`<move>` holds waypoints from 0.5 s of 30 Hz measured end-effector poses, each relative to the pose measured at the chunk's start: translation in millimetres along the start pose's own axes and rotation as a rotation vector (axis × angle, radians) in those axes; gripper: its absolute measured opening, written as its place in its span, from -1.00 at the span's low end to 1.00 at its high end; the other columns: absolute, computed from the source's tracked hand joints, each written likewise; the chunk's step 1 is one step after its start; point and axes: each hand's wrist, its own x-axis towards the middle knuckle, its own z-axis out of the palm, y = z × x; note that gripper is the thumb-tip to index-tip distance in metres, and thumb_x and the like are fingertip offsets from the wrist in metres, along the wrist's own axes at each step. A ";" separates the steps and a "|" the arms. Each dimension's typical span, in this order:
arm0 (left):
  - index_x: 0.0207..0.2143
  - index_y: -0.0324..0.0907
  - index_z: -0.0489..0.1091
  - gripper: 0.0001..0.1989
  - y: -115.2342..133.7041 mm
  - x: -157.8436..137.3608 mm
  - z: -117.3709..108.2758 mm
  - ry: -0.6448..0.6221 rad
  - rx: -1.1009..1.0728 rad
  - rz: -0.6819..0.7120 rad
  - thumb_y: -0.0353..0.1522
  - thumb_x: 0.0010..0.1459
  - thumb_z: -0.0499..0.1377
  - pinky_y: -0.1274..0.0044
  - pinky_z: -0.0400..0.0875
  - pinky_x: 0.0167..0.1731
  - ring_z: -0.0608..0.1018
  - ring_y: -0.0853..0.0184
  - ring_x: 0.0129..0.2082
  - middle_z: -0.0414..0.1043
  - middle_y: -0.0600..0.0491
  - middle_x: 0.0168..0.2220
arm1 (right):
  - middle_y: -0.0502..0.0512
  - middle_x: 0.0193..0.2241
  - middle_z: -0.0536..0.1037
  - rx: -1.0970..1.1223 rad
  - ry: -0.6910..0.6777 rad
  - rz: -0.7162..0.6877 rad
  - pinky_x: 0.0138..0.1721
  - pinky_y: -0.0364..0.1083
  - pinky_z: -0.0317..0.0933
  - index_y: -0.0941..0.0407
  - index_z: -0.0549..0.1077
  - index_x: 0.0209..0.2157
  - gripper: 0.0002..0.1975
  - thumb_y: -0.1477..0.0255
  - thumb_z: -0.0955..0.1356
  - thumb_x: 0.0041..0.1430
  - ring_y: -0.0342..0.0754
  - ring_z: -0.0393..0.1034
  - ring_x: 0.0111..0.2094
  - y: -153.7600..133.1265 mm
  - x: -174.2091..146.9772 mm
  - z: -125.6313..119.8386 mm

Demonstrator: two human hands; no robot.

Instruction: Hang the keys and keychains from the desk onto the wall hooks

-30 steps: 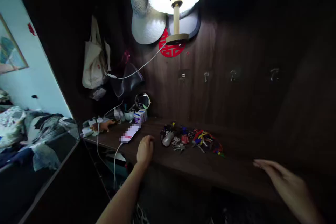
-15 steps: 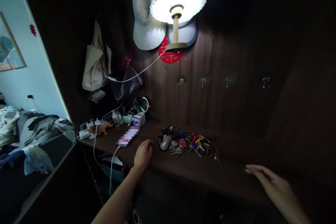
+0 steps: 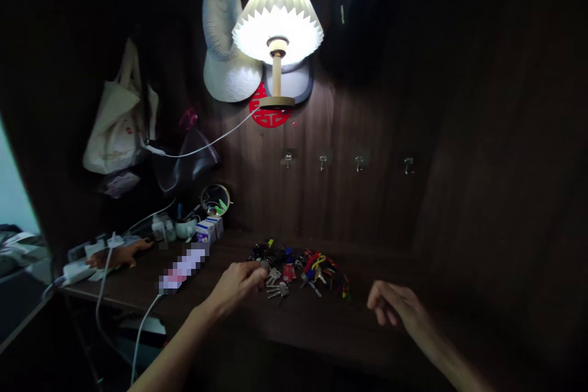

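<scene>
A pile of keys (image 3: 280,289) with key rings, dark fobs and coloured tags lies on the dark shelf (image 3: 316,324). My left hand (image 3: 239,286) reaches the pile's left end, thumb and fingers drawn together over the spot of a grey oval fob. Those fingertips cover most of the fob, so what they hold is hard to make out. To the pile's right, a red, yellow and blue braided cord (image 3: 321,264) lies among the keys. My right hand (image 3: 397,303) hovers just beyond the cord's right end, fingers loosely bent and apart, with nothing seen in them.
Metal hooks (image 3: 323,162) line the back wall below a lit lamp (image 3: 278,24) and hanging caps (image 3: 232,76). On the left stand a blurred-out phone (image 3: 184,266) with a white cable, a small box (image 3: 209,229), a round mirror (image 3: 215,200) and a brown animal figure (image 3: 122,254).
My left hand has moved from beside the pile onto its left end. My right hand has come closer to the pile, its fingers more bent. The view has turned right.
</scene>
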 end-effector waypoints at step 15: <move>-0.80 -0.14 0.08 -0.20 27.3 50.3 -9.9 0.080 -0.815 -0.130 0.26 -0.14 -0.55 0.62 -0.09 -0.75 0.03 0.50 -0.80 -0.09 0.18 -0.87 | -0.12 -0.88 -0.05 0.705 -0.057 -0.028 -0.68 -0.18 -0.13 0.13 0.22 -0.85 -0.21 -0.19 -0.08 0.03 -0.27 -0.19 -0.79 -52.9 60.6 -9.1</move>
